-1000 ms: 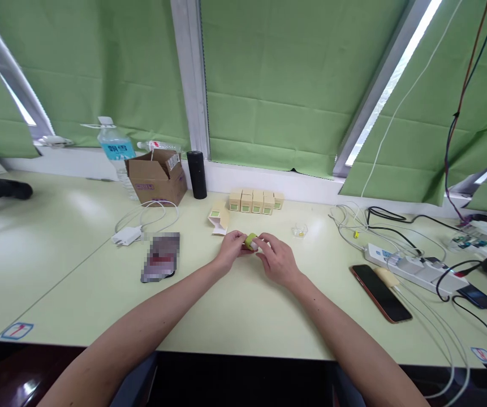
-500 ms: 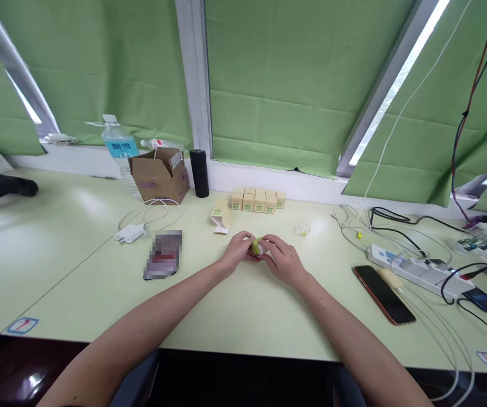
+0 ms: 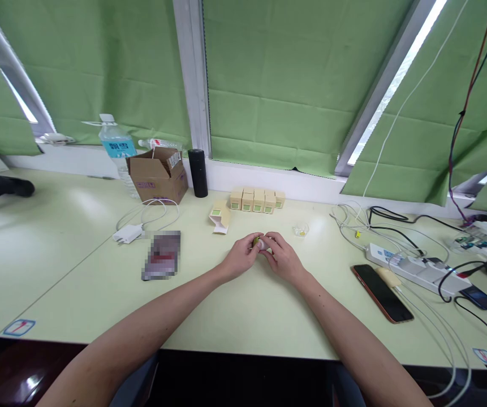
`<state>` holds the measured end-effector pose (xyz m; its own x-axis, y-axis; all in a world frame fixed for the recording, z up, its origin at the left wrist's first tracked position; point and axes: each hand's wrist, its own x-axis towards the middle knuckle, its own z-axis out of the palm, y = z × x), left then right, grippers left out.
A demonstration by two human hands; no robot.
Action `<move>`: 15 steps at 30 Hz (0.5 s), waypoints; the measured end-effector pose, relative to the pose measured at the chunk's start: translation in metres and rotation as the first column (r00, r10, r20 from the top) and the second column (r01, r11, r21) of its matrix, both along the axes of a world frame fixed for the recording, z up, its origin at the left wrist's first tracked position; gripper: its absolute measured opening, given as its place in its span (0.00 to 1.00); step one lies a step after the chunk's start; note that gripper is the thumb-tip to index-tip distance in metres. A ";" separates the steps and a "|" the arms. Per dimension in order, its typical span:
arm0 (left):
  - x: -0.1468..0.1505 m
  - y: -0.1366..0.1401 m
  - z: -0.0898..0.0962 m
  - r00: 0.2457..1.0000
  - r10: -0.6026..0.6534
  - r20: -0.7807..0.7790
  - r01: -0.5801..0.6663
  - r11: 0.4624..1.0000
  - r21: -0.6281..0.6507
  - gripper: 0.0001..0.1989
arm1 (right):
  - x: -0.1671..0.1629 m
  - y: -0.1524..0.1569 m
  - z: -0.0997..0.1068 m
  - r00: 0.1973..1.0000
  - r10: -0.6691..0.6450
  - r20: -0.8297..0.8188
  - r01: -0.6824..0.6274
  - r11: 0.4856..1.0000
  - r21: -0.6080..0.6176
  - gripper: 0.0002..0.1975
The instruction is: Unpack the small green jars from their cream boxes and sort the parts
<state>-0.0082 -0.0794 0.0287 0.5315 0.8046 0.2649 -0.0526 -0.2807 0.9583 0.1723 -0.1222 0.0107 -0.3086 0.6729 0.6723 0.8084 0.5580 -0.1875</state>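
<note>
Over the middle of the table (image 3: 243,316), a small round yellow-green and white object (image 3: 262,244) sits between my two hands. Its kind I cannot make out, since fingers cover most of it. My left hand (image 3: 241,254) is closed around its yellow-green side, the thumb lying across the front. From the other side, my right hand (image 3: 283,259) pinches the white part with thumb and fingers. Beyond my left hand lies a small cream carton (image 3: 220,216) with its end flaps open. A small clear plastic piece (image 3: 300,229) rests beyond my right hand.
Several small cream boxes (image 3: 252,201) stand in rows near the wall. Farther left are a black cylinder (image 3: 198,173), a cardboard box (image 3: 158,180), a water bottle (image 3: 117,144), a white charger (image 3: 128,233) and a pixelated flat item (image 3: 162,255). A phone (image 3: 381,294) and power strip (image 3: 417,269) lie right.
My left fingers have shifted over the small object, so less of its yellow-green side shows. Its white part is turned more toward me. The view has moved slightly.
</note>
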 end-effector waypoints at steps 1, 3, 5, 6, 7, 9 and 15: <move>0.000 -0.001 0.000 1.000 0.014 -0.005 -0.014 1.000 -0.017 0.15 | 0.000 0.000 0.000 1.000 0.009 -0.014 -0.009 1.000 -0.017 0.20; 0.000 -0.002 0.001 0.999 0.030 -0.027 -0.032 0.998 -0.054 0.12 | 0.001 0.000 -0.001 0.999 0.020 -0.050 -0.022 0.999 -0.048 0.21; 0.000 -0.003 0.002 0.998 0.036 -0.047 -0.039 0.997 -0.069 0.11 | 0.002 0.001 -0.002 0.997 0.026 -0.076 -0.032 0.997 -0.076 0.21; 0.000 -0.003 0.002 0.998 0.035 -0.053 -0.038 0.997 -0.062 0.11 | 0.002 0.001 -0.002 0.996 0.029 -0.082 -0.035 0.996 -0.084 0.20; -0.001 -0.003 0.002 0.998 0.036 -0.057 -0.038 0.998 -0.045 0.10 | 0.002 0.001 -0.002 0.996 0.032 -0.084 -0.040 0.995 -0.087 0.20; -0.001 -0.004 0.004 0.997 0.037 -0.070 -0.037 0.999 0.003 0.10 | 0.002 0.001 -0.001 0.996 0.044 -0.081 -0.050 0.995 -0.082 0.19; 0.000 -0.002 0.010 0.979 0.077 -0.189 -0.057 0.993 0.105 0.12 | -0.007 0.003 0.001 1.000 -0.014 -0.010 0.014 0.999 -0.040 0.19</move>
